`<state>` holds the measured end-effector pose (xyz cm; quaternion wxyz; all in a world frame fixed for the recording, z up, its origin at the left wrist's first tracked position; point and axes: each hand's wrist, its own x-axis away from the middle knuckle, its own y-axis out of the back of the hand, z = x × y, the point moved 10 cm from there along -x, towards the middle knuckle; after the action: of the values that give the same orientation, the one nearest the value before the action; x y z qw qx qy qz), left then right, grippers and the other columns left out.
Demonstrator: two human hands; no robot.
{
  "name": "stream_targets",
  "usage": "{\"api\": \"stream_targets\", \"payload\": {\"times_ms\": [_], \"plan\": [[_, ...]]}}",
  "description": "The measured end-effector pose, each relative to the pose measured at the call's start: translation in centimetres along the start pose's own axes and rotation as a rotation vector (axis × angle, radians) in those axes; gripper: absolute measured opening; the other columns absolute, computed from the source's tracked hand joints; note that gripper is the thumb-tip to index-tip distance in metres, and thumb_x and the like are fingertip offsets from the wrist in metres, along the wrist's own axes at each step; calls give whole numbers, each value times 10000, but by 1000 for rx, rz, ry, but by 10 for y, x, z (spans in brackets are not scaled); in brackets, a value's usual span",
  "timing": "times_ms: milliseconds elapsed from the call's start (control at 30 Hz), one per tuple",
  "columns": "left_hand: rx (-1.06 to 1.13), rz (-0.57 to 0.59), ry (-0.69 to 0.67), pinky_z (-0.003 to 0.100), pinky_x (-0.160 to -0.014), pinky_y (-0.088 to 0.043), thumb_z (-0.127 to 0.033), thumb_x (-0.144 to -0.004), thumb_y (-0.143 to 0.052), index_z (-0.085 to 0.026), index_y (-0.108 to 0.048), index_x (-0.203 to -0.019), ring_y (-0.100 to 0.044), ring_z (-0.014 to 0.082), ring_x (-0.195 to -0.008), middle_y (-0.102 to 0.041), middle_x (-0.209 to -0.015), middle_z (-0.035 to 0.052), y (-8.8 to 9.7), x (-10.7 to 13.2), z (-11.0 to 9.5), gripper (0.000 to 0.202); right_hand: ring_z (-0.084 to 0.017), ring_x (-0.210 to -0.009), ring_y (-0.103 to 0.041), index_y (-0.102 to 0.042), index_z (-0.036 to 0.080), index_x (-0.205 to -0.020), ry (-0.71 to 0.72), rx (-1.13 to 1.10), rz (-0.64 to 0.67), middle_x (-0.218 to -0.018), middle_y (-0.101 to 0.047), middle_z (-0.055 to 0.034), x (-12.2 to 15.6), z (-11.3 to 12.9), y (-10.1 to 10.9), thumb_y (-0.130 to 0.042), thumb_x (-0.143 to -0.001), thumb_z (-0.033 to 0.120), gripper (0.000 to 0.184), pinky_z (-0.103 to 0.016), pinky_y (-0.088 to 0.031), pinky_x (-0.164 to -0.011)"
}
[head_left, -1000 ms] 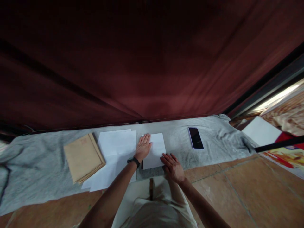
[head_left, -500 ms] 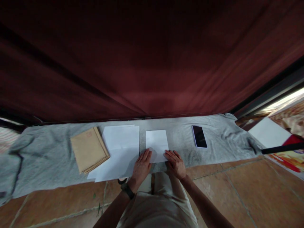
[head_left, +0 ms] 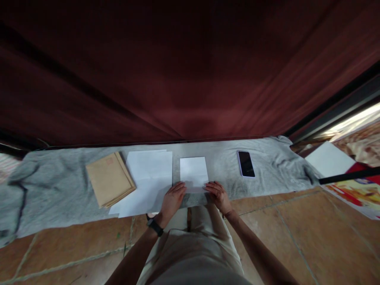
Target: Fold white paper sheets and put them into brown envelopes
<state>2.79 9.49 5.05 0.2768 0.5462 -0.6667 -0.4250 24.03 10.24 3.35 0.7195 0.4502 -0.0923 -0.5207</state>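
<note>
A folded white sheet of paper lies on the grey cloth in front of me, with a paler strip along its near edge. My left hand is at its near left corner, fingers together and fingertips on the edge. At the near right corner, my right hand has its fingers bent onto the paper, the thumb mostly hidden. Both hands appear to pinch the sheet by these corners. Left of it lie larger white sheets, overlapping one another, close to my left forearm.
A stack of brown envelopes partly covers the white sheets. To the right lies a phone, screen up. Grey cloth covers the narrow surface, with a dark red curtain behind it. A printed box is at far right.
The view has tilted slightly, so everything sits a little higher. My fingers, flatter on the paper before, are now more bent at its near corners. The paper stays in place on the cloth.
</note>
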Motion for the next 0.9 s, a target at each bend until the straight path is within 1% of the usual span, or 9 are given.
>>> {"api": "stream_targets", "payload": {"times_ms": [100, 200, 267, 400, 567, 633, 700, 767, 900], "plan": [[-15, 15, 20, 407, -1120, -498, 2, -811, -521, -228, -733, -1144, -602, 193, -1289, -688, -1332, 35, 0, -1, 2, 456, -206, -1235, -629, -699, 289, -1244, -3, 3, 12, -1301, -702, -43, 0, -1, -1, -519, -989, 179, 331, -495, -431, -1148], [-18, 15, 22, 403, -1113, -502, 15, -794, -526, -220, -740, -1124, -618, 196, -1265, -702, -1306, 46, 0, -4, 5, 458, -202, -1215, -637, -711, 288, -1219, 0, -1, 5, -1293, -705, -46, -2, -2, 0, -536, -986, 185, 310, -483, -438, -1138], [-4, 19, 21, 400, -1098, -511, -13, -815, -550, -217, -746, -1094, -638, 199, -1235, -715, -1281, 51, -1, -7, 8, 397, -201, -1192, -645, -717, 292, -1206, -6, -16, 0, -1269, -716, -43, -5, -5, 1, -534, -993, 204, 294, -467, -457, -1115], [85, -10, 83, 379, -1031, -552, -116, -877, -583, -218, -753, -1016, -700, 192, -1106, -751, -1192, 51, 0, -13, 21, 242, -210, -1142, -662, -726, 287, -1189, -51, -59, 6, -1215, -737, -45, -12, -14, 2, -537, -1007, 283, 263, -422, -516, -1027], [214, -48, 131, 360, -990, -552, -231, -914, -580, -216, -745, -1011, -714, 194, -1029, -773, -1091, 55, 8, -20, 27, 192, -213, -1106, -673, -730, 289, -1182, -79, -97, 12, -1165, -751, -45, -20, -16, 6, -527, -1019, 342, 266, -400, -513, -1002], [251, -38, 186, 329, -906, -562, -272, -912, -584, -211, -741, -952, -716, 191, -950, -779, -1010, 51, 9, -23, 31, 173, -215, -1096, -673, -735, 279, -1159, -89, -101, 1, -1141, -753, -50, -24, -16, 8, -519, -1024, 350, 265, -393, -506, -995], [274, -22, 265, 285, -770, -547, -319, -911, -582, -203, -722, -846, -700, 181, -833, -764, -866, 36, 10, -26, 37, 193, -225, -1050, -677, -753, 246, -1060, -119, -77, -11, -1091, -755, -66, -28, -18, 9, -524, -1021, 358, 258, -389, -509, -962], [297, -12, 330, 252, -656, -490, -355, -910, -571, -199, -687, -761, -658, 166, -731, -715, -727, 13, 10, -28, 41, 245, -233, -978, -680, -747, 221, -937, -164, -36, -27, -1008, -751, -78, -33, -23, 9, -531, -1015, 359, 269, -385, -513, -926], [305, -39, 374, 237, -575, -376, -368, -919, -538, -202, -644, -715, -575, 141, -635, -639, -638, -11, 15, -36, 42, 284, -231, -904, -674, -719, 219, -869, -230, 3, -58, -897, -730, -72, -45, -31, 9, -512, -1018, 365, 294, -369, -516, -902]]}}
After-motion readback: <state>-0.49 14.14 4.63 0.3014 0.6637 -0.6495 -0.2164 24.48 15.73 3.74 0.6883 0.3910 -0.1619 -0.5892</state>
